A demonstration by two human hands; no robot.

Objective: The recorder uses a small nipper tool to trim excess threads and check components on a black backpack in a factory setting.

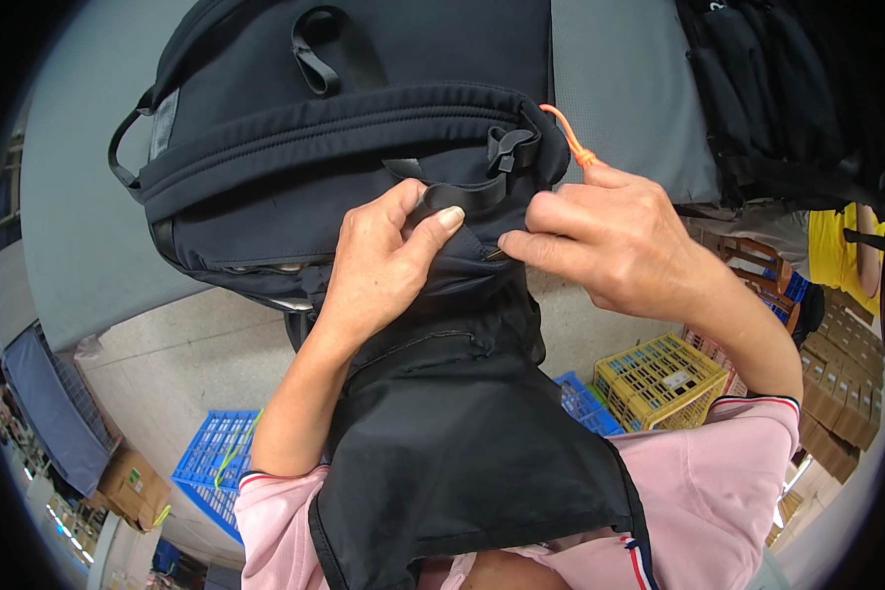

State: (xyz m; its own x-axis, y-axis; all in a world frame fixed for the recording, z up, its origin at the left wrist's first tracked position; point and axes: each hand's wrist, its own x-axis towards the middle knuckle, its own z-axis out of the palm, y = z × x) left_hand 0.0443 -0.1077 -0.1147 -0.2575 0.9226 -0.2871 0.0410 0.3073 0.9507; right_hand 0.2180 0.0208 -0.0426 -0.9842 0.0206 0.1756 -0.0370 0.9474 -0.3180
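Note:
A black backpack (265, 147) lies across the grey table, its padded strap and buckle toward me. Between the thumb and fingers of my closed left hand (379, 256) is a black webbing strap (467, 197) that runs toward the buckle (509, 147). My right hand (610, 231) is closed just right of that strap, fingertips at the fabric. An orange cord (568, 138) loops out of its grip; what the cord is tied to is mostly hidden by the palm. A thin dark tip (495, 254) shows by the forefinger, too small to identify.
The grey table (98, 197) ends in front of me. Another black bag (787, 98) is at the far right. Blue crate (211, 462) and yellow crate (659, 379) stand on the floor. A person in yellow (841, 251) and stacked cartons (841, 383) are at right.

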